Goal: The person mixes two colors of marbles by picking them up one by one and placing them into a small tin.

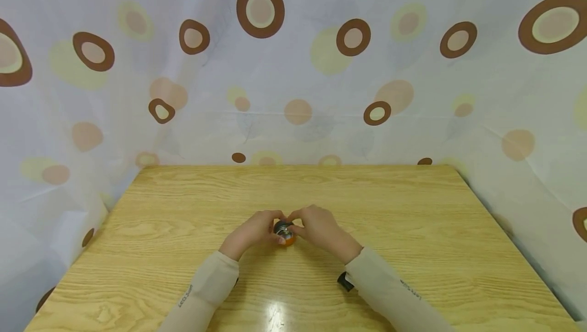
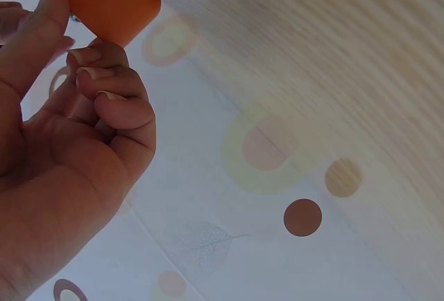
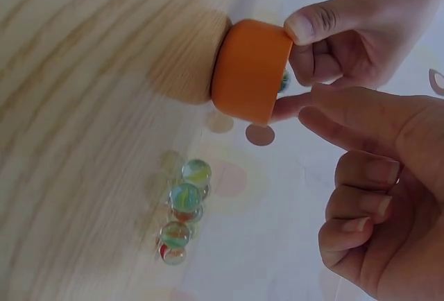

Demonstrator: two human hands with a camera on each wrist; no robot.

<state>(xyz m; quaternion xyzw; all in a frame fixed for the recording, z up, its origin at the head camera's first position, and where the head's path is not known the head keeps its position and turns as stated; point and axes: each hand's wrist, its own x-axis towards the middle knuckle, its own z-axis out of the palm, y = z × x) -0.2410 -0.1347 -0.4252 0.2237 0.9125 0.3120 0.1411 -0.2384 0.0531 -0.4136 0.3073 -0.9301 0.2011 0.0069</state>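
Filling the background, a spotted sheet (image 1: 275, 75) rose behind the wooden surface (image 1: 412, 215).
Pale sleeves (image 1: 382, 283) stretched over its near part. The left hand (image 1: 257, 227) and right hand (image 1: 319, 226) faced each other across the orange cup (image 3: 250, 71), which stood upright on the surface. The left grip pinched the cup, thumb at its rim; the right thumb and forefinger were close to the rim, though whether that grip pinched anything could not be told. Glass marbles (image 3: 184, 197) lay bunched on the surface near the cup.
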